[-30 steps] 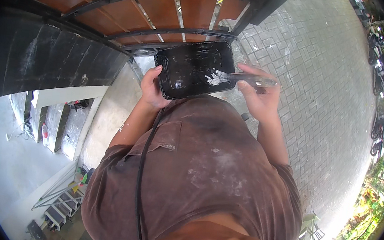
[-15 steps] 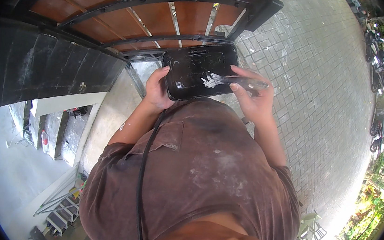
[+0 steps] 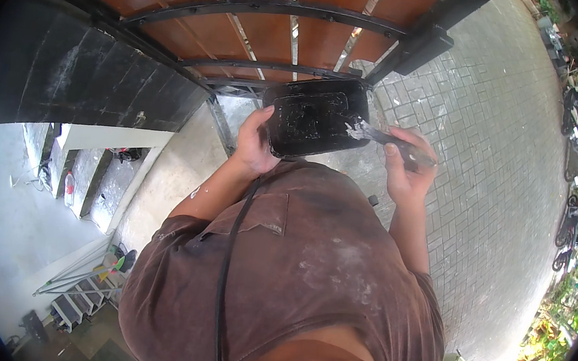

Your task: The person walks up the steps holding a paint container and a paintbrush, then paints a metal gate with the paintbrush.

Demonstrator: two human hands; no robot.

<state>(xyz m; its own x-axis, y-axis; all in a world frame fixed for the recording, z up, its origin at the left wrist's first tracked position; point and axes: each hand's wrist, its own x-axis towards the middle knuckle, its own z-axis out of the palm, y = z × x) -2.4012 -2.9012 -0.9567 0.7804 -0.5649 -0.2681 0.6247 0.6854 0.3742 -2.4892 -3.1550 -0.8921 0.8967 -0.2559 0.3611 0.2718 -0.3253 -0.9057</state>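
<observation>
My left hand (image 3: 255,143) grips a shallow black tray (image 3: 294,133) by its left side, with the thumb over the rim. White smears mark the tray's dark inside. In my right hand (image 3: 407,179) is a putty knife (image 3: 382,138), its dark handle pinched between thumb and fingers. A lump of white paste (image 3: 358,127) clings to the knife's blade, which is over the tray's right edge. Whether the blade touches the tray I cannot tell. The tray is held in front of my stained brown shirt (image 3: 325,234).
Ahead stands a black metal frame with brown panels (image 3: 262,37). A dark wall panel (image 3: 67,80) is on the left, with a bottle (image 3: 69,189) beyond it. A stepladder (image 3: 79,303) is at lower left. Paving (image 3: 470,199) stretches right. A black cable (image 3: 226,272) crosses my shirt.
The putty knife has moved right, from over the tray's middle to its right edge, with paste still on its blade. The whole view has shifted somewhat; my left hand keeps its hold.
</observation>
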